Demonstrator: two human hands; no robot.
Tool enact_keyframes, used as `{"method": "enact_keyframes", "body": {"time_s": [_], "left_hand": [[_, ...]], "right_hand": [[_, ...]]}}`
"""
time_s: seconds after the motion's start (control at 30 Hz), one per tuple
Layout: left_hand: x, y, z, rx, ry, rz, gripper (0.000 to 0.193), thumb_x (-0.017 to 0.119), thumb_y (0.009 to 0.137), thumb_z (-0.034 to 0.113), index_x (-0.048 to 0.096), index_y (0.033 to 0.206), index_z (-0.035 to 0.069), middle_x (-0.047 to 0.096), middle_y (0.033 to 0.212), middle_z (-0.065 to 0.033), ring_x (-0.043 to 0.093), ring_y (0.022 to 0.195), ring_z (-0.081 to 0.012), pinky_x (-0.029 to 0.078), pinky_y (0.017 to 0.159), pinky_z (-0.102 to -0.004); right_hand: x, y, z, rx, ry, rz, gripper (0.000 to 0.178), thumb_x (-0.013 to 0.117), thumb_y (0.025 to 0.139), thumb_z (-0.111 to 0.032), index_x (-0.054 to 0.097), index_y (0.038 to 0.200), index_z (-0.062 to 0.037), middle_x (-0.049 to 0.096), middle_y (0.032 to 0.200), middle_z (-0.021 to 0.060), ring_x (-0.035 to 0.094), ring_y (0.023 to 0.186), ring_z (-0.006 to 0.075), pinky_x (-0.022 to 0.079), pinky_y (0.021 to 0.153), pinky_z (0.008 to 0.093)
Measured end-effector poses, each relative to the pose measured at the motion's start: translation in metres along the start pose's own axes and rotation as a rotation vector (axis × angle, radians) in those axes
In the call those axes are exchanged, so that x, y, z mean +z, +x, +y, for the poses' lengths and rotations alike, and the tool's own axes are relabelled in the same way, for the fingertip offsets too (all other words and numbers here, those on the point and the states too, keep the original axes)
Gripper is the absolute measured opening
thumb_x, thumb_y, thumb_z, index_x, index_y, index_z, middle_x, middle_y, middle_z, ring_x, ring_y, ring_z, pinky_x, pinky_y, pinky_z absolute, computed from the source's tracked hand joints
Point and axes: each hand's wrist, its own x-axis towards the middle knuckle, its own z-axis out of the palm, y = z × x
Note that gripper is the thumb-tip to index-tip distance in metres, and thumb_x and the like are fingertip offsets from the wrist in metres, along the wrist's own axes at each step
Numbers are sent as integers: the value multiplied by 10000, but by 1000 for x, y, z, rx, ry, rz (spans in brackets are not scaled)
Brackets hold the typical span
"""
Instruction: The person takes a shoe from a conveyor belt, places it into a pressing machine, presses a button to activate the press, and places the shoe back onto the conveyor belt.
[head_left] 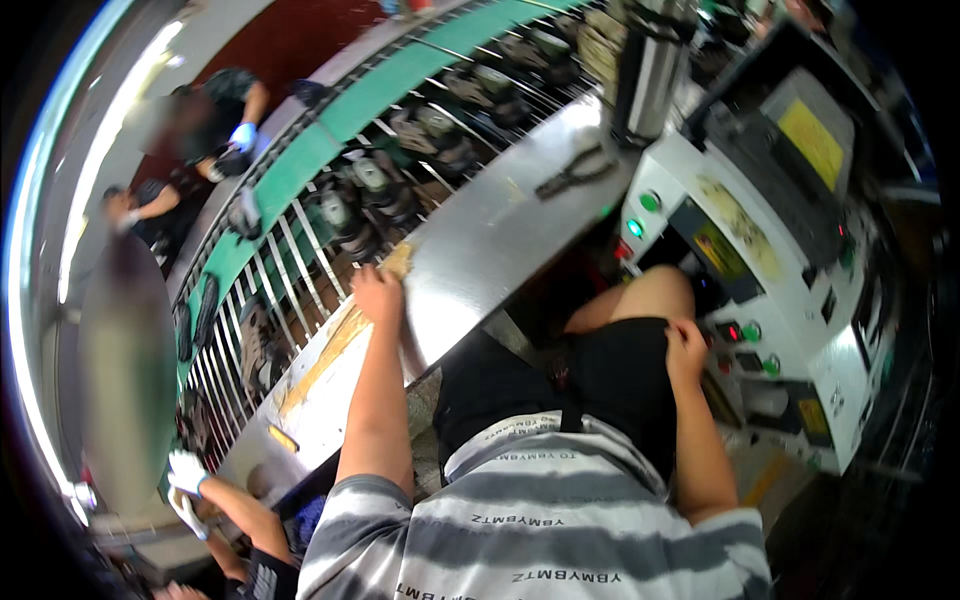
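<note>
My left hand (377, 293) rests at the far edge of a steel-topped table (478, 243), fingers reaching over a strip of worn yellow tape (335, 352). Nothing shows in that hand. My right hand (686, 350) is beside my thigh, its fingers curled together at the edge of my black shorts (620, 385); whether they pinch the cloth is too small to tell. Farther along the table lies a pair of dark pliers (575, 172), apart from both hands. Near the table's left end is a small yellow-and-black tool (283, 438).
Beyond the table, a slatted metal rack (300, 265) carries several shoes, with a green conveyor belt (365, 98) behind. At right stands a white machine (745, 225) with lit buttons; a steel flask (650, 75) is close by. A co-worker's gloved hands (187, 485) are at lower left.
</note>
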Motion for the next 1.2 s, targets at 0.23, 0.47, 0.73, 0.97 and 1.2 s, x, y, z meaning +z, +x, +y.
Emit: {"method": "enact_keyframes", "body": {"time_s": [0.23,0.47,0.73,0.97,1.2], "left_hand": [[-10,-31,15,-66,-34,-44,487,527,859,310,550,1228,-7,525,1301,-206,442,1229,-379,292,1059,-502],[-9,-32,18,-97,-28,-33,491,562,830,312,561,1211,3,534,1295,-190,439,1236,-369,305,1051,-483],[-27,-25,19,-130,-31,-60,483,571,791,301,578,1172,4,550,1273,-179,457,1209,-360,332,1018,-477],[-29,-24,23,-141,-21,-5,448,584,761,291,599,1105,4,567,1190,-158,472,1159,-340,333,1004,-473],[-31,-25,20,-169,-87,29,445,569,756,276,584,1092,-16,558,1218,-186,451,1187,-363,314,1020,-481]], "right_hand": [[-63,-76,120,186,-262,-22,239,508,908,-129,599,1065,26,663,1019,181,626,919,307,471,811,381],[-55,-129,189,225,-306,-199,310,534,895,-255,627,1057,-8,663,1010,191,628,931,356,472,808,429],[-51,-114,167,155,-361,-177,389,564,872,-360,643,1033,-15,663,1019,194,631,947,361,476,797,446],[-49,-120,166,65,-384,-167,450,585,855,-435,654,1014,-19,663,1026,197,634,958,365,479,789,458],[-27,-106,154,103,-437,-257,424,582,863,-404,651,1014,-14,663,1030,195,634,955,358,480,790,451]]}}
